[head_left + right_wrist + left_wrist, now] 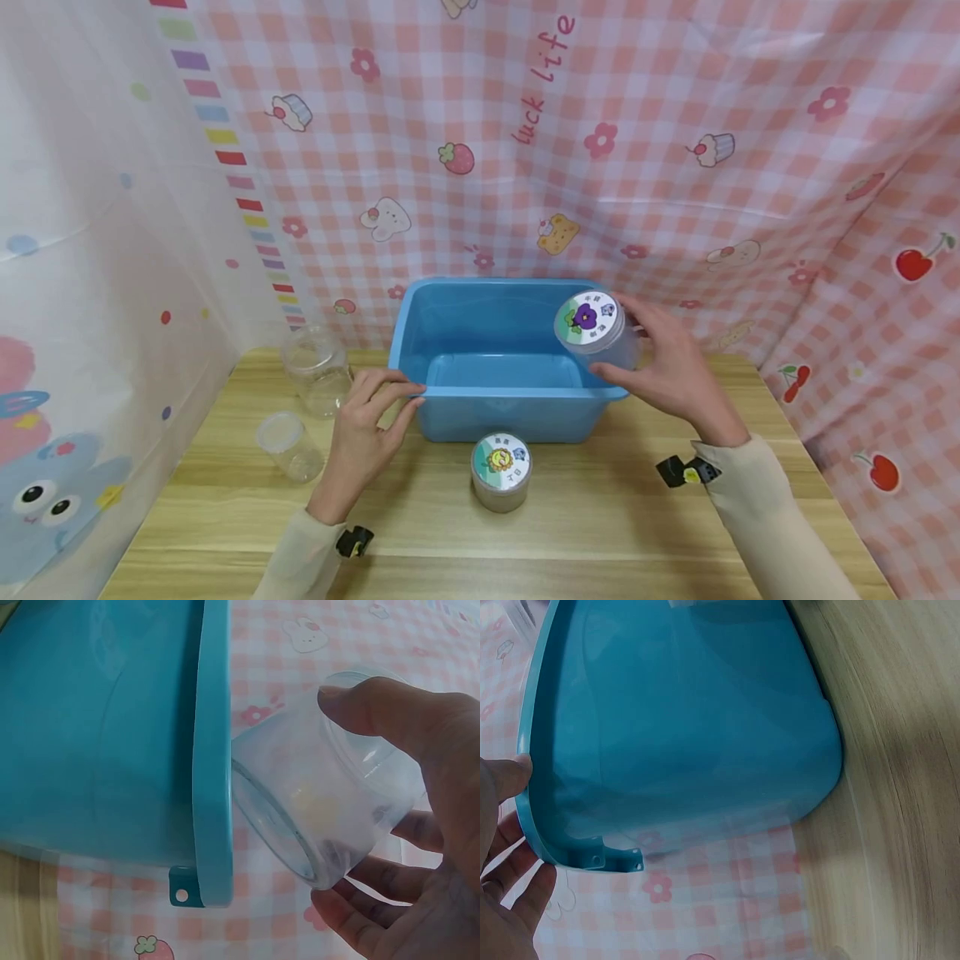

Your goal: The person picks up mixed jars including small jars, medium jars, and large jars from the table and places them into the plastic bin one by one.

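In the head view, a blue plastic bin point(495, 414) stands on the table. My left hand point(371, 425) pinches the rim at its front left corner; the left wrist view shows thumb and fingertips on that rim point(526, 742). Over the bin's right end, my right hand point(667, 362) grips a clear plastic jar point(618, 348) whose round lid carries a purple flower label. In the right wrist view the jar point(300, 780) is tilted beside the rim, thumb on one side and fingers on the other. Another jar point(501, 472), with a yellow flower label, stands in front of the bin.
Left of the bin are a large clear jar point(315, 371) and a smaller clear container point(291, 447) with a whitish lid. The wood-grain table point(585, 533) meets a pink checked cloth point(480, 208) behind the bin. More printed cloth hangs at both sides.
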A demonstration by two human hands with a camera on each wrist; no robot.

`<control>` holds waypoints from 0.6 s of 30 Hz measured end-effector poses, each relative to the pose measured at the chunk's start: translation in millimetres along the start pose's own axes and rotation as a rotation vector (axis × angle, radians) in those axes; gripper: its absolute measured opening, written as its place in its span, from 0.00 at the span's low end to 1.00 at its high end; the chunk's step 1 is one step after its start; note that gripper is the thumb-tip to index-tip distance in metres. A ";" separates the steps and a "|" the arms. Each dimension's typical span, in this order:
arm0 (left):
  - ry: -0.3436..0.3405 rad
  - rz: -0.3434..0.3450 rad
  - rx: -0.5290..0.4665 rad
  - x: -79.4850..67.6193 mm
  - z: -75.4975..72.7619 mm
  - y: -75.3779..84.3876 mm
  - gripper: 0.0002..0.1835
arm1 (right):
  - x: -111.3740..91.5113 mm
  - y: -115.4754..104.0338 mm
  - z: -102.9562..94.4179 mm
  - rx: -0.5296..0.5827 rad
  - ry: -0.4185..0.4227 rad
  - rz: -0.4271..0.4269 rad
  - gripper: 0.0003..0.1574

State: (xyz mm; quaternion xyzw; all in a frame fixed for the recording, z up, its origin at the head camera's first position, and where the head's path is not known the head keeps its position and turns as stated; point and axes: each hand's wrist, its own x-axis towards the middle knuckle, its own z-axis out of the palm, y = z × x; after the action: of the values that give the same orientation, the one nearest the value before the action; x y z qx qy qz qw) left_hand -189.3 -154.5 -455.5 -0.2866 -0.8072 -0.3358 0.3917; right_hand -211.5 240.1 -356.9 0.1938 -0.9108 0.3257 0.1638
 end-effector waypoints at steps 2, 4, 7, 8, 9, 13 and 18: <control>0.004 0.004 -0.005 0.5 0.1 0.5 0.12 | 2.1 -0.1 0.6 -0.016 -0.011 -0.008 0.56; 0.005 0.003 -0.006 0.5 0.0 0.4 0.12 | 3.6 0.2 1.1 -0.029 -0.018 -0.017 0.56; 0.005 0.006 -0.004 0.7 -0.2 0.9 0.12 | 4.2 1.1 1.8 -0.044 -0.029 -0.022 0.57; 0.003 0.004 -0.002 0.7 -0.3 0.8 0.12 | 4.1 1.2 1.9 -0.045 -0.031 -0.023 0.58; -0.001 0.001 -0.001 0.6 -0.4 0.8 0.12 | 3.7 1.3 2.0 -0.046 -0.037 -0.022 0.58; -0.001 -0.002 -0.001 1.1 -0.8 1.3 0.12 | 1.3 1.3 2.3 -0.043 -0.070 0.001 0.57; 0.006 0.008 -0.001 1.3 -0.6 2.1 0.12 | -1.8 3.1 2.7 -0.048 -0.078 0.014 0.54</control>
State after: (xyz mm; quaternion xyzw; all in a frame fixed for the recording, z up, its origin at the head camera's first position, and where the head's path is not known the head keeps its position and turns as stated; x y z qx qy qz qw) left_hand -188.2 -153.4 -453.5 -0.2889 -0.8047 -0.3355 0.3955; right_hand -211.8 241.0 -361.3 0.1960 -0.9255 0.2968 0.1304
